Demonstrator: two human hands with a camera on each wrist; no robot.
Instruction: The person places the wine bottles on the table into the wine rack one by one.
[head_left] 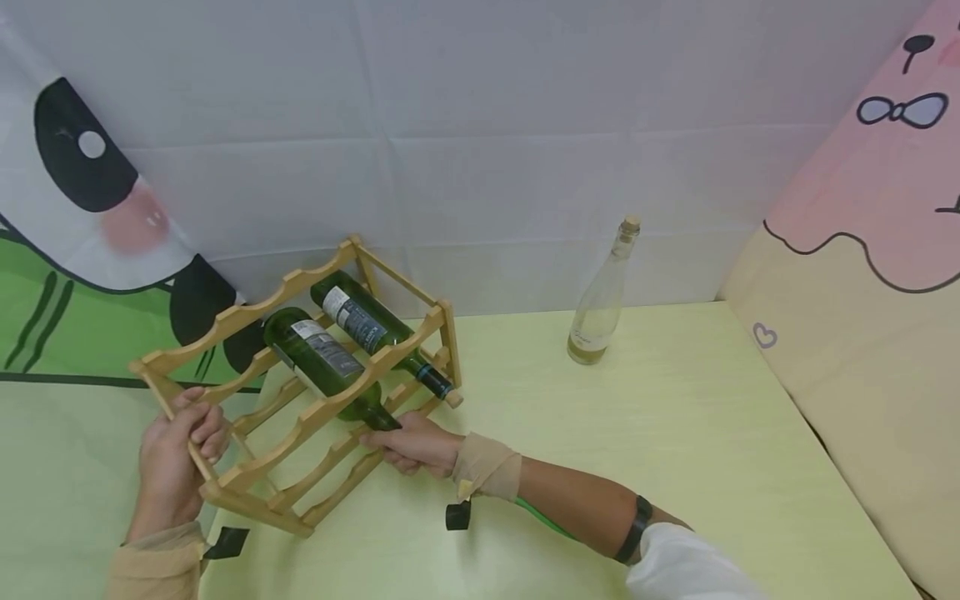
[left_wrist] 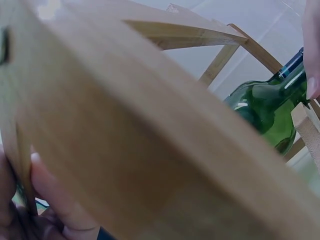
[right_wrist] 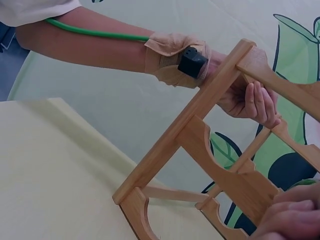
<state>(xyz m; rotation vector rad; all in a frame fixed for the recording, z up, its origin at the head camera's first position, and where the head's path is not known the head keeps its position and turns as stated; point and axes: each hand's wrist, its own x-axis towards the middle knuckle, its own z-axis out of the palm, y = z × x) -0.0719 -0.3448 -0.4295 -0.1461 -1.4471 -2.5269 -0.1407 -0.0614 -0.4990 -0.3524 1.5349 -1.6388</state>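
A wooden wine rack (head_left: 255, 510) stands at an angle on the left of the table in the head view. My left hand (head_left: 180, 450) grips the bar at its left end, fingers wrapped round the wood. On the top tier lies a green wine bottle (head_left: 318, 350) with a dark printed label. Its neck points towards me, and my right hand (head_left: 420, 443) holds it by the end, hiding the mouth. Beside it, a second green wine bottle (head_left: 363, 317) with a cork lies in the adjoining notches on the right. Wood fills most of the left wrist view.
A clear corked bottle (head_left: 600, 300) stands upright towards the back of the pale yellow table (head_left: 675, 433). Behind the table hangs a white cloth (head_left: 487, 192), with printed cartoon cloths at both sides. The rack's lower tier has several notches.
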